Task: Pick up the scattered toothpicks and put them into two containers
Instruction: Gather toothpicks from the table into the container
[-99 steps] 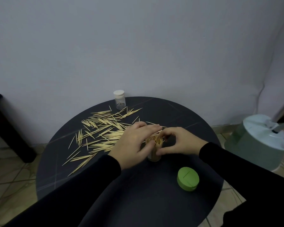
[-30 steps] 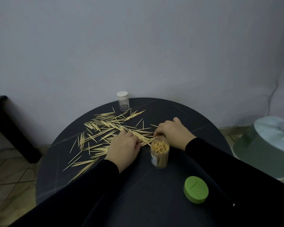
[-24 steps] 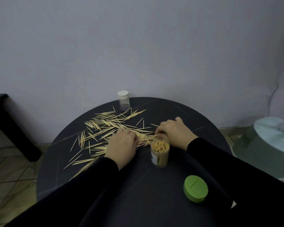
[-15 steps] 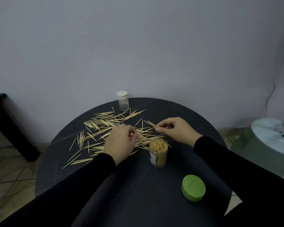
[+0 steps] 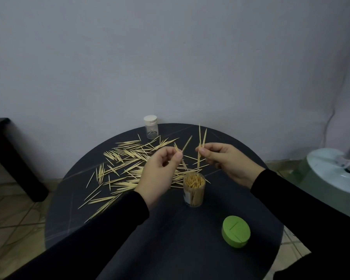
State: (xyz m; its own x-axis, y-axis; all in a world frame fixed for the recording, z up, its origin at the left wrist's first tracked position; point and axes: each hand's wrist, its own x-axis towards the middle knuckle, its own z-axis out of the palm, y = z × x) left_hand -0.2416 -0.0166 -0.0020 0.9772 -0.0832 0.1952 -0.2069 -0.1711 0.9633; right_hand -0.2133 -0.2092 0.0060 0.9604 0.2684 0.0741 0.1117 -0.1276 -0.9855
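Head camera view looks down on a round black table (image 5: 170, 239) set against a pale wall. Both hands are raised above the tabletop, each with black sleeves. The left hand (image 5: 160, 170) has its fingers curled, thumb and forefinger pinching a couple of toothpicks (image 5: 187, 143) that stick up and slant away from it. The right hand (image 5: 224, 160) likewise pinches a small bunch of toothpicks (image 5: 201, 142) between thumb and fingertips, the sticks standing nearly upright, with its other fingers curled in.

Just below and between the two hands stands an open clear container (image 5: 194, 191), upright and packed with toothpicks standing on end. Its green lid (image 5: 236, 231) lies on the table nearer the person, to the right, well apart from it. A second small clear container (image 5: 151, 127) with a white cap stands upright at the far edge of the table, near the wall.

Scattered toothpicks (image 5: 125, 164) cover the left and middle of the table, lying flat in loose fans and clusters, some reaching to just beside the open container.

Off the table, a pale green round appliance (image 5: 331, 174) stands on the floor at right, and a dark piece of furniture (image 5: 6, 150) at left.
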